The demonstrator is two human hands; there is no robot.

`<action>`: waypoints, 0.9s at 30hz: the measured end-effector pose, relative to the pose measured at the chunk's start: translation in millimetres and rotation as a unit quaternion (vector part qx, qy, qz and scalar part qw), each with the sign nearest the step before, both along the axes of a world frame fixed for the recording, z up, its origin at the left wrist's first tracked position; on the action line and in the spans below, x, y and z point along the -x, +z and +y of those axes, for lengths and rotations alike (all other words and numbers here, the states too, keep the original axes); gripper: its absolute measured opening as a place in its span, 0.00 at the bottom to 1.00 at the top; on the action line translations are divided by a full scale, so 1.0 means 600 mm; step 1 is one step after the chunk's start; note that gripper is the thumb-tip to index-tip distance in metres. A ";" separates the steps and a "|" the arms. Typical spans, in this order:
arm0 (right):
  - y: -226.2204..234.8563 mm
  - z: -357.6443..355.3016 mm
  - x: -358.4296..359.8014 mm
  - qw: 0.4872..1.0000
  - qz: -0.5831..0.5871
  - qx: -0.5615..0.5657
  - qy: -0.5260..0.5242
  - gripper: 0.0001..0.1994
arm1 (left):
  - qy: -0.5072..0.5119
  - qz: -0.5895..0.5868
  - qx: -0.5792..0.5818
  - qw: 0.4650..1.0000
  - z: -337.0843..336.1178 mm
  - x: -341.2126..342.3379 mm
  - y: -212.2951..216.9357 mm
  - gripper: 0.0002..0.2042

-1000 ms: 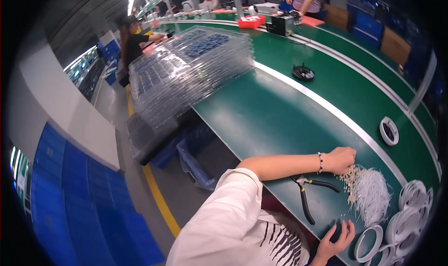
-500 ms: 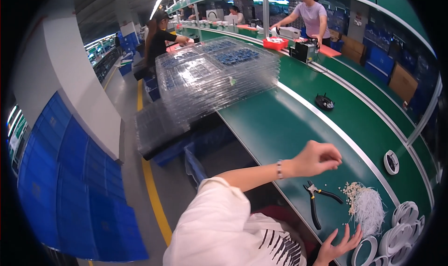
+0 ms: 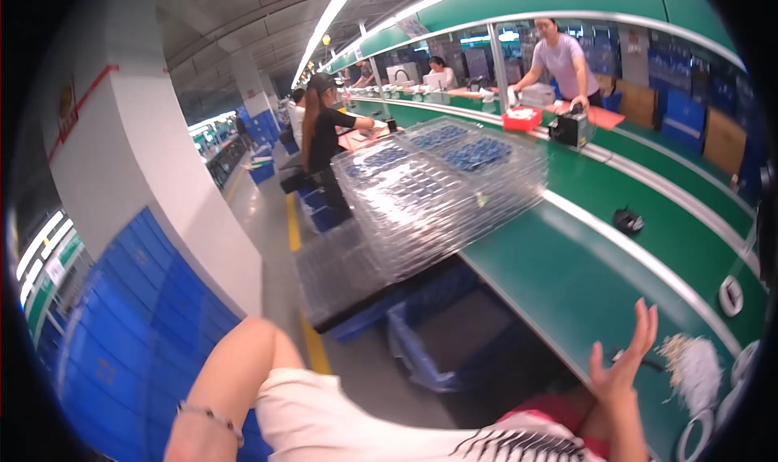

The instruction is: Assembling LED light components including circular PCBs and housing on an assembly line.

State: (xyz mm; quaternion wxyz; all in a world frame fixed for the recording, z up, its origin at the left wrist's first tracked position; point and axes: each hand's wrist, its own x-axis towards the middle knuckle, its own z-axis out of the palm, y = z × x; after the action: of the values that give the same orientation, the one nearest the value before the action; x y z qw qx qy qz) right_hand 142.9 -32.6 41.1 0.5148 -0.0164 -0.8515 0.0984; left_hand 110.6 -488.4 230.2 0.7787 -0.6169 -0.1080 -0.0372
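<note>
My right hand (image 3: 622, 366) is raised over the near edge of the green bench (image 3: 559, 288), its fingers spread and nothing in it. Behind it, a pair of cutting pliers (image 3: 651, 364) shows only in part. Beside that hand lie a heap of thin white strips (image 3: 698, 374) and small beige bits (image 3: 673, 350). White rings (image 3: 695, 439) stand close to the heap, cut off by the rim of the view. My left hand (image 3: 198, 444) hangs low at the lower left, below a beaded bracelet; its fingers are outside the picture.
A tall stack of clear plastic trays (image 3: 438, 194) with blue parts rests at the bench's far end. Below it is a blue-lined bin (image 3: 421, 357). Blue crates (image 3: 146, 316) and a white pillar (image 3: 174, 162) stand at left. Co-workers (image 3: 324, 126) work along the line.
My left hand has swung from above the bench down to the lower left. My right hand has lifted away from the white strips. The view has shifted left.
</note>
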 end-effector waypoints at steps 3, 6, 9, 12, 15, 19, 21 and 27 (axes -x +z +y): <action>0.018 -0.026 0.007 0.997 0.055 0.025 0.042 0.46 | 0.345 -0.234 -0.597 0.685 -0.300 0.322 0.083 0.15; 0.027 -0.053 0.022 0.998 0.038 0.010 0.049 0.47 | 0.409 -0.494 -0.531 0.554 -0.215 0.551 0.436 0.43; 0.037 -0.092 -0.001 0.997 0.040 -0.051 0.042 0.47 | 0.381 -0.583 -0.517 0.497 -0.186 0.625 0.402 0.59; 0.025 -0.089 -0.044 0.998 -0.016 -0.055 0.012 0.46 | 0.207 -0.595 -0.512 0.584 -0.141 0.549 0.435 0.50; 0.031 -0.089 -0.070 0.998 0.023 -0.058 -0.018 0.39 | 0.060 -0.575 -0.496 0.649 -0.070 0.464 0.450 0.43; 0.046 -0.074 -0.120 0.987 0.118 0.097 0.041 0.29 | -0.254 -0.439 -0.200 0.838 0.118 0.319 0.308 0.26; -0.022 -0.062 -0.167 0.981 0.104 0.163 0.024 0.26 | -0.107 -0.598 -0.314 0.730 0.364 0.269 0.038 0.02; 0.016 0.030 -0.219 0.975 -0.217 0.037 0.045 0.13 | -0.237 -0.767 0.365 0.472 0.642 0.128 -0.301 0.08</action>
State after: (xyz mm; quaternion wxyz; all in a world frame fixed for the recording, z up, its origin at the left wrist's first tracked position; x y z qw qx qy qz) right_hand 274.1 -14.7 50.6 0.3121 -0.0182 -0.9385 0.1465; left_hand 34.0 -103.4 49.6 0.0503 -0.5721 -0.5158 -0.6357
